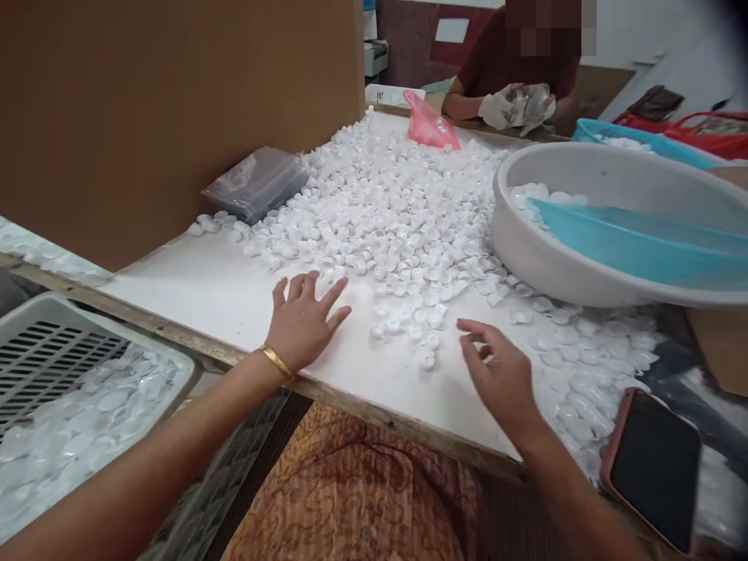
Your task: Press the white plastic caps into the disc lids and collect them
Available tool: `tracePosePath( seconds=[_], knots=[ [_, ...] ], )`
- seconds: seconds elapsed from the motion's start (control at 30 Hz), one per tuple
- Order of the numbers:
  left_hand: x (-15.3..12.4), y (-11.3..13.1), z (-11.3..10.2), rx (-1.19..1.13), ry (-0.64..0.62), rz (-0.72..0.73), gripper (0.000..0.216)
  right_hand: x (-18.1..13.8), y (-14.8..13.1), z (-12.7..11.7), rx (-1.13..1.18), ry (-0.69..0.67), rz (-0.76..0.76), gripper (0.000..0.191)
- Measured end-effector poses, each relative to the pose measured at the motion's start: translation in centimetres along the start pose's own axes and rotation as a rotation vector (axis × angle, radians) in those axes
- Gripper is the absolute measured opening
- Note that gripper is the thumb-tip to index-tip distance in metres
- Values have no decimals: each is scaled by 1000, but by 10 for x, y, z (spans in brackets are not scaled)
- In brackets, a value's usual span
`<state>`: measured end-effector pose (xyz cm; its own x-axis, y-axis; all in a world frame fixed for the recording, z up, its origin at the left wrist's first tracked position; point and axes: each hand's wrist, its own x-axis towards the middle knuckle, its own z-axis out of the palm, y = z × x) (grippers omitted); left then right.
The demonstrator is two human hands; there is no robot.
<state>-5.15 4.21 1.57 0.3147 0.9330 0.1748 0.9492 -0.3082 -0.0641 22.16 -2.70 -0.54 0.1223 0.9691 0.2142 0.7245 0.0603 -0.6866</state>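
Observation:
A wide heap of small white plastic caps (386,202) covers much of the white tabletop (187,296). Just in front of the heap, my left hand (304,319) is spread with its fingers apart, palm down and holding nothing. A gold bangle (276,362) circles that wrist. My right hand (496,370) hovers low over the table with curled fingers, thumb and index slightly apart and nothing seen between them. Between the two hands lies a small loose group of caps (414,327), nearer to my right fingertips.
A grey basin (502,226) holding a blue scoop (631,241) stands at right, with a phone (654,467) below it. At left are a cardboard partition (175,117), plastic-wrapped pack (257,183) and basket of white pieces (181,362). A pink scoop (429,125) lies near a gloved co-worker (514,70).

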Motion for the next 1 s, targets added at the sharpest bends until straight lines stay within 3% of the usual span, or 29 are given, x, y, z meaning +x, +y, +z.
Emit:
tracePosePath(
  seconds=[0.13,0.27,0.37,0.47,0.57,0.63,0.77,0.87,1.0],
  knots=[
    [2,42,2,-142,-171,141,31,4,44,-18,-372,-90,-74,32],
    [-5,61,10,-198,-244,161,19,-2,57,-19,-401,-105,-76,21],
    [-13,51,9,-263,-277,165,22,-4,47,-23,-289,-53,65,16],
    [-16,40,4,-413,-291,99,32,-2,22,-22,-5,-87,232,21],
    [-14,39,-4,-687,-298,-22,35,1,-9,-4,271,-166,240,20],
    [-11,41,-7,-941,-348,-113,40,3,-28,14,314,-179,100,14],
    [-12,39,-8,-1292,-430,-289,43,5,-46,50,146,-184,-439,11],
    [-16,33,-1,-1283,-433,-312,31,4,-41,65,-45,-191,-658,17],
    [-20,32,11,-1165,-379,-280,24,0,-32,70,-200,-178,-776,17]
  ],
)
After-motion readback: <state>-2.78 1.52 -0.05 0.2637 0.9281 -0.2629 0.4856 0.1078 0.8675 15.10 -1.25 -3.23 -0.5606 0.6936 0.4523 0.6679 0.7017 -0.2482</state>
